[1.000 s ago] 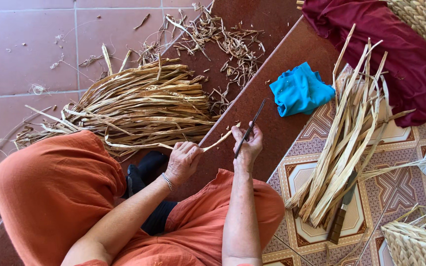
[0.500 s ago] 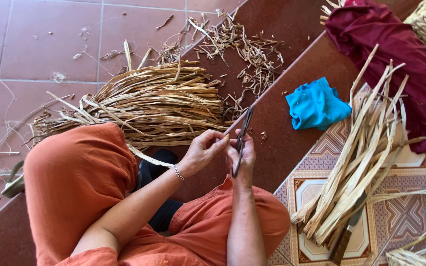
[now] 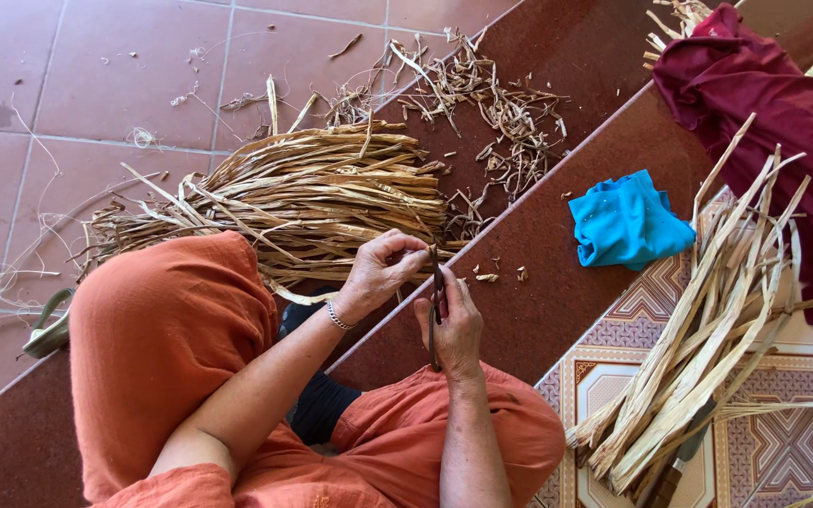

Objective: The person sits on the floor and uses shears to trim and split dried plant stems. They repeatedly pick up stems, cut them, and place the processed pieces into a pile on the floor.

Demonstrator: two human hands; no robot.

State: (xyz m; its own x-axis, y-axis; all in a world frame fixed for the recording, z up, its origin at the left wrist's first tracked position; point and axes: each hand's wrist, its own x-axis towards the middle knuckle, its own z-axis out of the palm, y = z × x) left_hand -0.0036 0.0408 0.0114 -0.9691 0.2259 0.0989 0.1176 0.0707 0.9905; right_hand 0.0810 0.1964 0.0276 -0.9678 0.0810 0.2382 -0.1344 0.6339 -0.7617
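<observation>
I see my left hand (image 3: 378, 275) raised just in front of the big bundle (image 3: 284, 198) of dry leaf strips on the step, its fingers pinched on the end of one pale strip (image 3: 421, 252). My right hand (image 3: 454, 325) sits just beside it, its grip clenched round a dark knife (image 3: 435, 306) that stands roughly upright, the blade tip close to the left fingertips. The two hands are nearly touching, over the edge of the dark red step (image 3: 538, 310).

The strip itself runs back from the left fingers toward the bundle, which lies across the step and onto the red floor tiles (image 3: 96, 85) behind it. My knees, in orange cloth (image 3: 162, 348), frame the hands from below.

Beyond the bundle lies a scatter of short trimmings (image 3: 501, 103). To the right, a blue cloth (image 3: 628, 221) lies crumpled on the step, well apart from the hands. Further right a second sheaf (image 3: 708, 339) of paler, flatter strips lies slanted over patterned tiles (image 3: 783, 442), with a maroon cloth (image 3: 764, 113) above it.
</observation>
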